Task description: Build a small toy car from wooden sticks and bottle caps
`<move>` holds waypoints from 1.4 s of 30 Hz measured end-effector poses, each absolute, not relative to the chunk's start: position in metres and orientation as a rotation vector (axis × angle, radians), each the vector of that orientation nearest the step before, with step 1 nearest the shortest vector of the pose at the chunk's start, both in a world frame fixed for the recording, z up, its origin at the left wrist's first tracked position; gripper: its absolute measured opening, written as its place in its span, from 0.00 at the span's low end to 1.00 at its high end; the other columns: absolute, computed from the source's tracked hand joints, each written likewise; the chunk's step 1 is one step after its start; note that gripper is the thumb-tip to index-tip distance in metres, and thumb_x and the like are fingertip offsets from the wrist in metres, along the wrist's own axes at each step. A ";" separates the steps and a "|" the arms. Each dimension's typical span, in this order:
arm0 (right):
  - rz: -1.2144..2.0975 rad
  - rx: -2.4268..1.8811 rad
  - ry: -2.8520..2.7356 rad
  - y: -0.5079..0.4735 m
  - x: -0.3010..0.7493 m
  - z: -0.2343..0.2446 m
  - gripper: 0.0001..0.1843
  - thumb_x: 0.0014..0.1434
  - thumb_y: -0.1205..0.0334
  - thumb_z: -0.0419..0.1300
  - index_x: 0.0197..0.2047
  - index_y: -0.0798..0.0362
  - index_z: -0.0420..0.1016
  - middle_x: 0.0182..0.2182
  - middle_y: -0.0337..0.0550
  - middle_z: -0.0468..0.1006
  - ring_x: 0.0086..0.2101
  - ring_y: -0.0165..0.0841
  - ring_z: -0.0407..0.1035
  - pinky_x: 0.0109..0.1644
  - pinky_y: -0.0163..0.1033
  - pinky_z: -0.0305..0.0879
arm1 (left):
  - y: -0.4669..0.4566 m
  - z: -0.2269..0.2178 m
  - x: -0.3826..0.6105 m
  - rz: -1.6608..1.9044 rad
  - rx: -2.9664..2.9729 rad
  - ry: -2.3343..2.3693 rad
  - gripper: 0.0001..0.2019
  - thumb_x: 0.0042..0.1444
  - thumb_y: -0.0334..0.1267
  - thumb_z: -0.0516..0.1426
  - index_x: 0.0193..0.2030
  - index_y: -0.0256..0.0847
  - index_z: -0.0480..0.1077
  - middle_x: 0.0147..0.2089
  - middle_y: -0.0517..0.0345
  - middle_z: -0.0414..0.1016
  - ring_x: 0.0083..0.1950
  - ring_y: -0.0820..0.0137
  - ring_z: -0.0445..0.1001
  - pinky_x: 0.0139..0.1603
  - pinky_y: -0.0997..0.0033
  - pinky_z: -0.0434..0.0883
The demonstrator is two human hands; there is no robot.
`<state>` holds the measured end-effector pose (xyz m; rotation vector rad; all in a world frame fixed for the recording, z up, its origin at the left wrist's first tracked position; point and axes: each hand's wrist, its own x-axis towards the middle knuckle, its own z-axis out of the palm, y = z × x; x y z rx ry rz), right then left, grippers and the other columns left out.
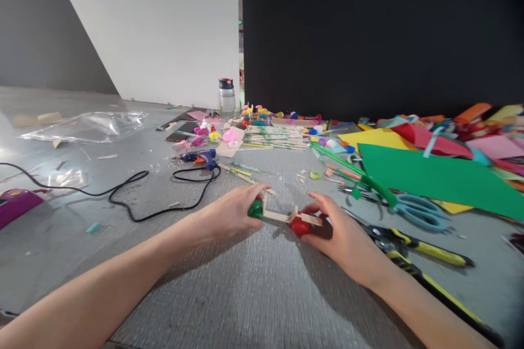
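A small craft piece of wooden sticks (282, 216) with a green bottle cap (256, 209) at its left end and a red cap (300, 226) at its right end rests on the grey surface. My left hand (233, 210) is closed on the green cap end, fingers curled over the sticks. My right hand (341, 232) is closed on the red cap end, its thumb on the cap. Both forearms reach in from the bottom edge.
Blue-handled scissors (417, 210) and yellow-handled pliers (413, 242) lie just right of my right hand. Green paper (438, 177) and other coloured sheets lie at the right. A blue glue gun (202, 157) with black cord (135, 212), sticks, caps and a bottle (227, 97) sit farther back.
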<state>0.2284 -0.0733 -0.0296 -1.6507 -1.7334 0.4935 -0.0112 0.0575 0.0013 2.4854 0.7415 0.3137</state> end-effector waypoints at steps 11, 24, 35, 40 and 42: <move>0.375 -1.627 -1.698 -0.070 0.242 -0.029 0.35 0.60 0.53 0.67 0.67 0.49 0.62 0.54 0.51 0.77 0.52 0.50 0.73 0.56 0.59 0.68 | 0.045 -0.007 -0.005 0.506 2.464 0.785 0.36 0.53 0.37 0.65 0.68 0.39 0.60 0.52 0.47 0.79 0.51 0.57 0.77 0.53 0.58 0.72; -0.085 -1.209 -1.414 -0.084 0.243 -0.007 0.12 0.71 0.61 0.59 0.56 0.47 0.73 0.48 0.46 0.78 0.48 0.41 0.74 0.56 0.50 0.69 | 0.084 0.045 -0.039 1.462 2.323 1.170 0.11 0.71 0.42 0.53 0.53 0.42 0.71 0.55 0.51 0.77 0.60 0.61 0.72 0.64 0.58 0.66; -0.240 -1.263 -1.494 -0.087 0.238 -0.002 0.07 0.71 0.63 0.58 0.49 0.48 0.76 0.49 0.47 0.77 0.51 0.45 0.73 0.59 0.54 0.66 | 0.102 0.044 -0.056 0.915 2.564 1.004 0.18 0.59 0.42 0.63 0.56 0.41 0.74 0.52 0.53 0.81 0.51 0.63 0.77 0.55 0.63 0.71; -0.256 -1.292 -1.575 -0.086 0.238 -0.007 0.06 0.71 0.63 0.58 0.45 0.49 0.76 0.45 0.46 0.79 0.47 0.42 0.74 0.55 0.50 0.68 | 0.082 0.027 -0.037 0.392 2.604 0.644 0.17 0.52 0.34 0.65 0.50 0.43 0.78 0.47 0.55 0.83 0.45 0.65 0.78 0.46 0.70 0.70; -0.260 -1.293 -1.595 -0.086 0.239 -0.008 0.06 0.71 0.63 0.57 0.45 0.49 0.76 0.44 0.45 0.80 0.46 0.41 0.75 0.53 0.48 0.68 | 0.085 0.024 -0.036 0.379 2.568 0.633 0.07 0.55 0.34 0.63 0.41 0.41 0.79 0.39 0.56 0.82 0.39 0.67 0.77 0.42 0.70 0.69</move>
